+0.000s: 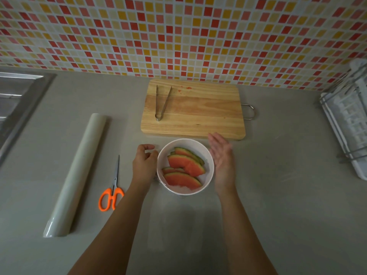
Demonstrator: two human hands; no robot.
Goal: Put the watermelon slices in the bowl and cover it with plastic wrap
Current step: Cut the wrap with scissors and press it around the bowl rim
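Now we flank the bowl (198,144), watermelon slices (185,165) inside. Left grip (144,163) at its nine o'clock, fingers curled, whether holding anything we cannot tell; right grip (222,157) at three o'clock, flat, empty.

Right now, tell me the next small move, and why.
Probably smooth the film down the bowl's sides. The watermelon slices already lie inside, the faint film seems to trail toward the person, the left hand curls at the left rim and the right hand is open at the right.
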